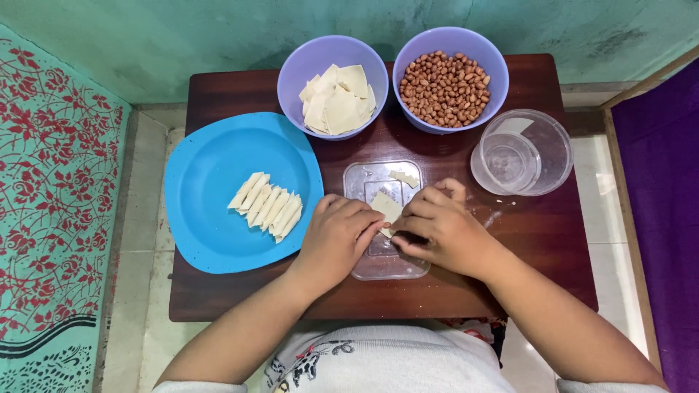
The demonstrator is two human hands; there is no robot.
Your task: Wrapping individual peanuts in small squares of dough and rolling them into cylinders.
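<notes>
hands point(389, 233) crowd wrapper point(386, 209); table edge point(364, 309) near.

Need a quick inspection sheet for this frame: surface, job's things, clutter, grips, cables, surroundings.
Surface: dark brown wooden table, a few crumbs near the right hand.
Job's things: pale dough square on a clear plastic lid; lavender bowl of dough squares; lavender bowl of peanuts; blue plate holding a row of rolled dough pieces.
Clutter: clear plastic container, apparently empty.
Grips: left hand and right hand both pinch the dough square.
Cables: nothing seen.
Surroundings: teal wall, floral patterned cloth on the left, purple cloth on the right.
</notes>
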